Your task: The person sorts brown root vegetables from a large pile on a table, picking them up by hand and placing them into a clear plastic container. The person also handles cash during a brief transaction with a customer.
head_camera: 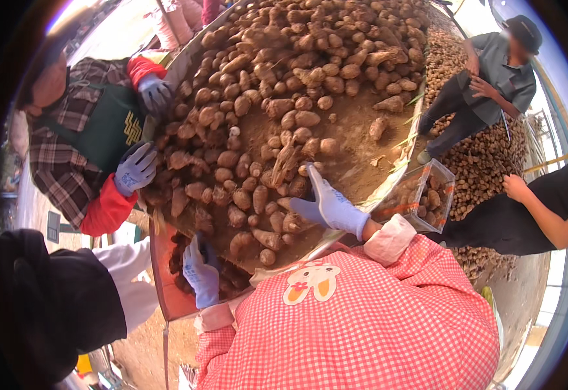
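Observation:
My right hand (335,207), in a light-blue glove with a dark palm, reaches over the sorting table (357,131) with its fingers and thumb spread. Its fingertips are at a small taro corm (316,168); no corm shows in its grasp. My left hand (200,273), gloved the same way, is at the table's near left end, above a red bin (164,273) with corms inside. Nothing shows between its parted thumb and fingers. Loose brown taro corms (259,197) lie between and beyond my hands, some tapered and fibrous.
A large heap of corms (313,39) covers the table's far end. Across on the left, a gloved co-worker (89,126) leans over it. Another person (59,297) stands near the bin. At right are a clear crate (430,200) of corms, two people, and corms (483,180) on the floor.

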`<state>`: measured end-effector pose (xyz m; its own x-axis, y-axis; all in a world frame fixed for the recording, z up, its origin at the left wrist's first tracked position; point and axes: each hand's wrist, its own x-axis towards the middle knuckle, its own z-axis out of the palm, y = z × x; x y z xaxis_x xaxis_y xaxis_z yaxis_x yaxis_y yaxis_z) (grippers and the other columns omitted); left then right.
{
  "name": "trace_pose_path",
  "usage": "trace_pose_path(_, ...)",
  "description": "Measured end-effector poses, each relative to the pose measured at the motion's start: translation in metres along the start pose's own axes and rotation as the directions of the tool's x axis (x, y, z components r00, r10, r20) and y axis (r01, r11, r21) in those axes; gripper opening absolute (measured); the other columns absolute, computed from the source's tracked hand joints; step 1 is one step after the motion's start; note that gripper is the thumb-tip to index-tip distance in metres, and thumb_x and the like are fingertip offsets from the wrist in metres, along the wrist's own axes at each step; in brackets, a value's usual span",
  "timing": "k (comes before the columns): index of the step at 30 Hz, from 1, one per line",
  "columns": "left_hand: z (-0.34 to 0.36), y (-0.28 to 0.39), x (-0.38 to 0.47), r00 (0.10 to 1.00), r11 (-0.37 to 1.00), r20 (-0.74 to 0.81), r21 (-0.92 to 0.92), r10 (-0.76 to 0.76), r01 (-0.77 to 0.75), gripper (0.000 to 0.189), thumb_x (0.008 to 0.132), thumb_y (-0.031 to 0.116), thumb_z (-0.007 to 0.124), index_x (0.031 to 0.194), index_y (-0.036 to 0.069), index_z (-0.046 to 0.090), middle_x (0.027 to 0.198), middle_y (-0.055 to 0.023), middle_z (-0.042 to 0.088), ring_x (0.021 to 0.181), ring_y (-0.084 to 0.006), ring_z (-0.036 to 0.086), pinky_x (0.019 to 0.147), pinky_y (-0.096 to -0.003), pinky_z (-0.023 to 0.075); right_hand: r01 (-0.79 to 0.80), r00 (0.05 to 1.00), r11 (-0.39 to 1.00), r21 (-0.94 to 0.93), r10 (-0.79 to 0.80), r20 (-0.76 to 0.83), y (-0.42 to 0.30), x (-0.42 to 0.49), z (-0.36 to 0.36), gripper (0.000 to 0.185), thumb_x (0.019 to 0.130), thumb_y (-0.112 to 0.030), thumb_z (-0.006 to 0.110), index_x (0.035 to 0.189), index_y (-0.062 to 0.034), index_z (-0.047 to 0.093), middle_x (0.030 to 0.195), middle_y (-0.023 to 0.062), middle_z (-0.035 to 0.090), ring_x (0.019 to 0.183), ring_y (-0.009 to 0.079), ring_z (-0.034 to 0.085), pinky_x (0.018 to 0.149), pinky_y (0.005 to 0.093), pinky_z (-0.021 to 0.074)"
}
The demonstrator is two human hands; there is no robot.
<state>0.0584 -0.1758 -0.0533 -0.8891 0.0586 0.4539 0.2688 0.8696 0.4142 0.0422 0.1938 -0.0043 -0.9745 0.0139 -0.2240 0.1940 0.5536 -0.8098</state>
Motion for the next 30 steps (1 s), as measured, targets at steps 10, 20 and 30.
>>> trace_pose_path(10, -0.029, -0.025, 0.006, 0.942, 0.805, 0.008, -0.516, -0.336, 0.292, 0.022, 0.098, 0.008, 0.067, 0.118, -0.002, 0.071, 0.100, -0.0122, 0.074, 0.088, -0.0221, 0.070, 0.080, -0.0347, 0.0559, 0.203, 0.939, 0.978, 0.051, -0.209, 0.274, -0.044, -0.002, 0.017, 0.073, 0.097, -0.033, 0.072, 0.159, -0.0112, 0.039, 0.153, 0.0265, 0.051, 0.134, 0.0393, 0.057, 0.104, 0.0406, 0.0527)
trace_pose_path(20, -0.027, 0.077, 0.070, 0.755, -0.102, 0.655, -0.755, -0.046, 0.648, 0.036, 0.104, 0.021, 0.060, 0.133, 0.000, 0.060, 0.094, -0.0082, 0.069, 0.076, -0.0161, 0.065, 0.067, -0.0289, 0.0522, -0.011, 0.982, 0.828, -0.560, -0.096, -0.162, 0.005, 0.080, -0.079, 0.055, 0.087, -0.029, 0.082, 0.135, -0.0100, 0.064, 0.132, 0.0213, 0.065, 0.122, 0.0381, 0.064, 0.107, 0.0447, 0.0497)
trace_pose_path(30, 0.012, 0.156, 0.134, 0.582, 0.318, 0.754, -0.657, 0.306, 0.684, 0.082, 0.098, 0.019, 0.069, 0.164, 0.003, 0.022, 0.112, -0.0106, 0.066, 0.085, -0.0122, 0.062, 0.067, -0.0259, 0.0486, 0.127, 0.989, 0.938, 0.324, -0.144, 0.031, -0.055, -0.015, -0.043, 0.036, 0.094, -0.023, 0.078, 0.119, -0.0026, 0.063, 0.109, 0.0011, 0.061, 0.101, 0.0094, 0.056, 0.091, 0.0269, 0.0483)
